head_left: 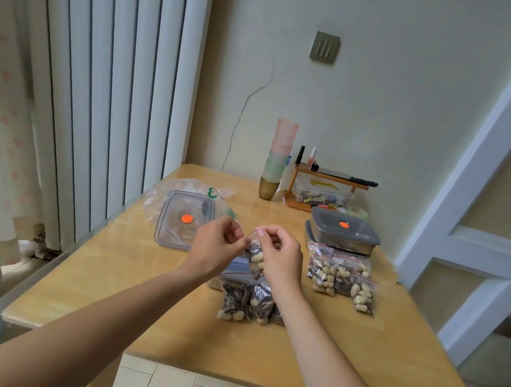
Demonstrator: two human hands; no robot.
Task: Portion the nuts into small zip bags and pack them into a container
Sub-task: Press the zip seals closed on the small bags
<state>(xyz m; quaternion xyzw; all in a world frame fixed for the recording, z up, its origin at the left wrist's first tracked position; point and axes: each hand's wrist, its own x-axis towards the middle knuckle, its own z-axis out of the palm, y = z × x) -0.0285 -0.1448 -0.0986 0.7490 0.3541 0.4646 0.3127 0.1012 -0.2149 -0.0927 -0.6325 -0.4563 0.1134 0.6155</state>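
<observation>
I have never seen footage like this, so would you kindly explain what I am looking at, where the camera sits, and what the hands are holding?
There is no machine here. The single picture comes from a camera worn on a person's head, looking forward and down, so both arms reach in from the bottom. The left hand and right hand pinch the top edge of a small zip bag of nuts, apparently pressing it closed above the wooden table. Just below it lie more filled bags, and another group of filled bags lies to the right. On the left a grey lid with an orange spot rests on a clear plastic bag. At the right back stands a lidded container. Stacked cups and a small wooden shelf stand by the wall.
</observation>
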